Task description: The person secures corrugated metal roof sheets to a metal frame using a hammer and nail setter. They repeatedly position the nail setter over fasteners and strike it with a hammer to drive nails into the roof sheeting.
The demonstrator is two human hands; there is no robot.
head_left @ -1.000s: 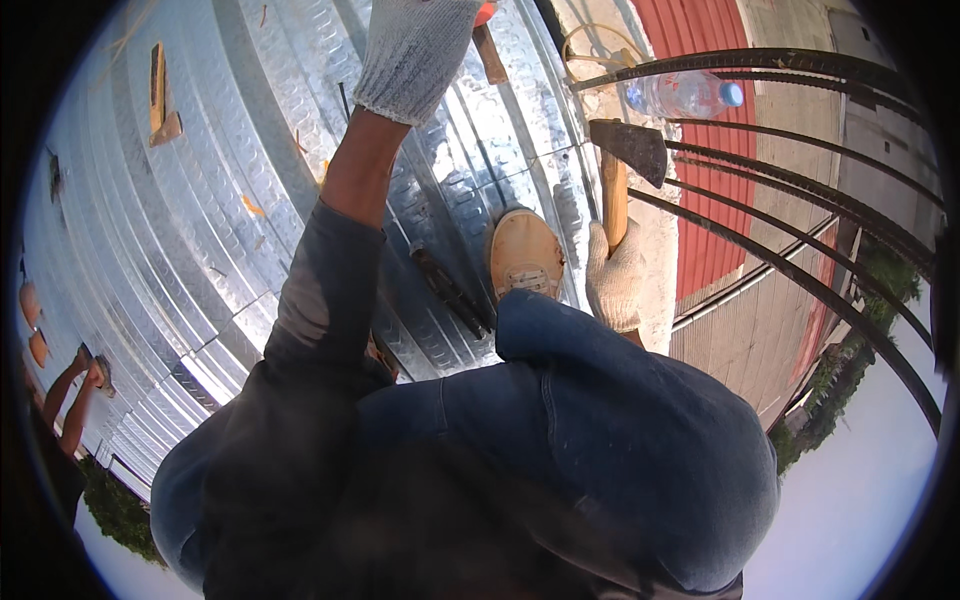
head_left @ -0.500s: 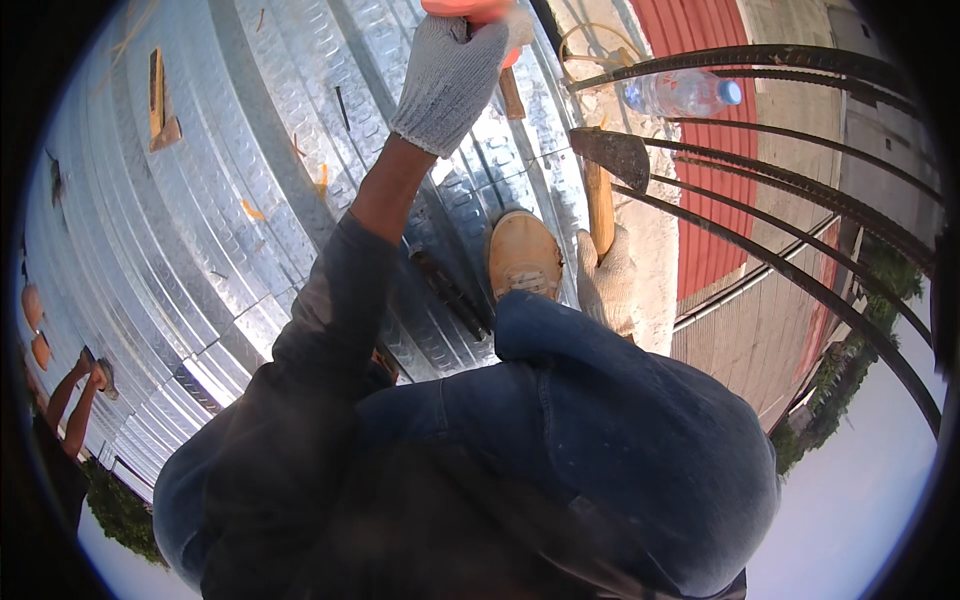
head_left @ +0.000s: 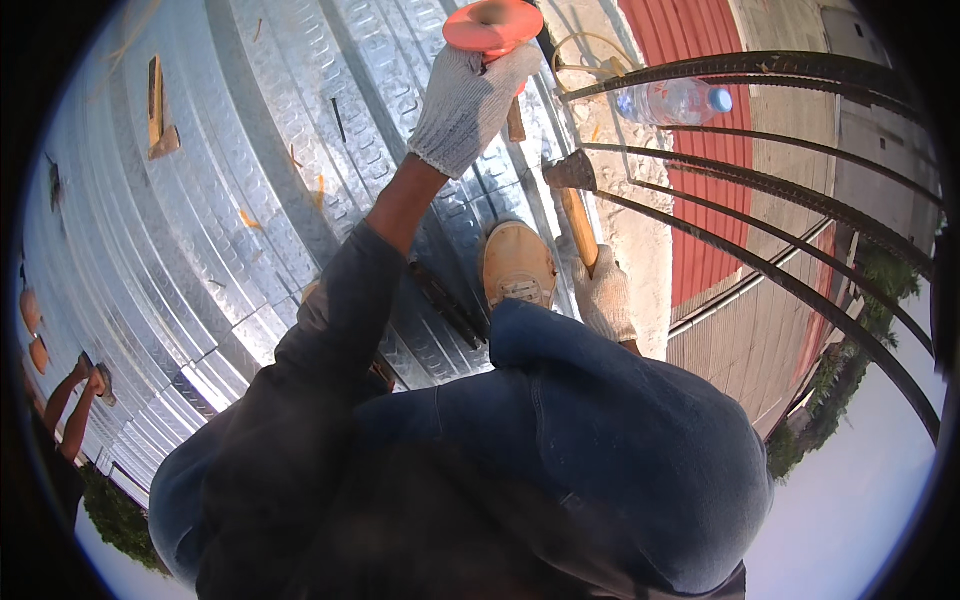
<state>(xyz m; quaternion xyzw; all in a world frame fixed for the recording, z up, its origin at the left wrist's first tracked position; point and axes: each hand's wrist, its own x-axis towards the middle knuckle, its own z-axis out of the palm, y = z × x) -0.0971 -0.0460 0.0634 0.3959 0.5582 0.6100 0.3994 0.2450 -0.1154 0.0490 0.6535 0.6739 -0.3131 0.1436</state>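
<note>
At the top centre my gloved left hand (head_left: pixel 468 108) is closed around the grip of a chisel (head_left: pixel 493 27) with a round orange hand guard. A flat brown piece (head_left: pixel 516 120) shows just below that hand; whether it belongs to the chisel I cannot tell. To the right of my shoe, my gloved right hand (head_left: pixel 604 296) grips the wooden handle of a hammer (head_left: pixel 580 228). Its dark, worn head (head_left: pixel 571 171) is low and right of the chisel, apart from it. Beneath lies ribbed metal decking (head_left: pixel 290 150), along a concrete edge (head_left: pixel 645 235).
Curved rebar (head_left: pixel 800 178) juts in from the right, near a clear water bottle (head_left: pixel 672 102). My tan shoe (head_left: pixel 519 264) rests on the decking. Further left lie another wooden-handled tool (head_left: pixel 158 110) and a loose nail (head_left: pixel 338 119). Another person's legs (head_left: pixel 72 410) show at far left.
The hammer head has swung left, toward the chisel side. My left hand and the chisel sit slightly lower in view, so the orange guard now shows whole.
</note>
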